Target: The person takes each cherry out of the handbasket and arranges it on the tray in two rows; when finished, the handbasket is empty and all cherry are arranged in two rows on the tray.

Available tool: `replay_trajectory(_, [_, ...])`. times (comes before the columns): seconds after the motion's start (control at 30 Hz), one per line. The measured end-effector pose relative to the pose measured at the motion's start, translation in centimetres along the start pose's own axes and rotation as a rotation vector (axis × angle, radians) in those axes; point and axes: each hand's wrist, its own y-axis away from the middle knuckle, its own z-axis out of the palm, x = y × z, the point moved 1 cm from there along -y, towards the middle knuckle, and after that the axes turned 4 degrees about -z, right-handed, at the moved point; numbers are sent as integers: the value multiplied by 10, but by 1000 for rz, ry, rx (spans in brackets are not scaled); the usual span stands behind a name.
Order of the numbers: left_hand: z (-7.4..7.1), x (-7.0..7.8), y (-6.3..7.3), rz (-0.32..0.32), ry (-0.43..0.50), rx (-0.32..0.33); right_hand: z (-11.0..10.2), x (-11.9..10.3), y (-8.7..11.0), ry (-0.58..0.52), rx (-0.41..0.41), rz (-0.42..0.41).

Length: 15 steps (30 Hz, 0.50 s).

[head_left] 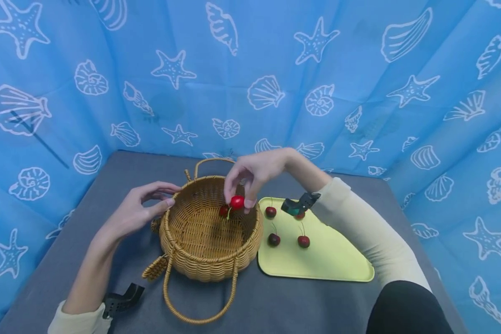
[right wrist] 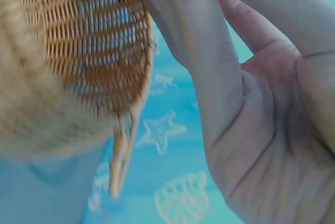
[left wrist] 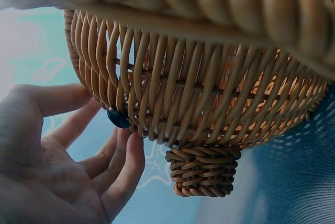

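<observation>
My right hand (head_left: 252,174) is over the right side of a round wicker basket (head_left: 210,265), its fingertips pinching a bright red cherry (head_left: 236,202) with a green stem. A darker cherry (head_left: 223,211) shows right beside it, against the basket's inside. The left hand (head_left: 139,208) rests against the basket's left rim. In the left wrist view, the fingers of the left hand (left wrist: 68,150) touch the outer wicker wall (left wrist: 172,88) close to a dark round bead (left wrist: 118,118). The right wrist view shows the right hand (right wrist: 256,93) beside the basket, its fingertips out of frame.
A pale yellow tray (head_left: 317,266) lies right of the basket, bearing several dark red cherries (head_left: 303,241), one partly behind the right wrist strap. One basket handle (head_left: 198,320) hangs toward the front, another (head_left: 213,160) stands at the back. A blue shell-print curtain (head_left: 234,93) surrounds the grey table (head_left: 300,306).
</observation>
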Motion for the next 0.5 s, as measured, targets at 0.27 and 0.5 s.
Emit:
replay_trajectory(0.27, [-1, 1, 0, 3, -8, -2, 10, 4, 76, 39, 213, 3])
replay_trajectory(0.5, [0, 1, 0, -4, -6, -5, 38, 29, 123, 41, 354, -11])
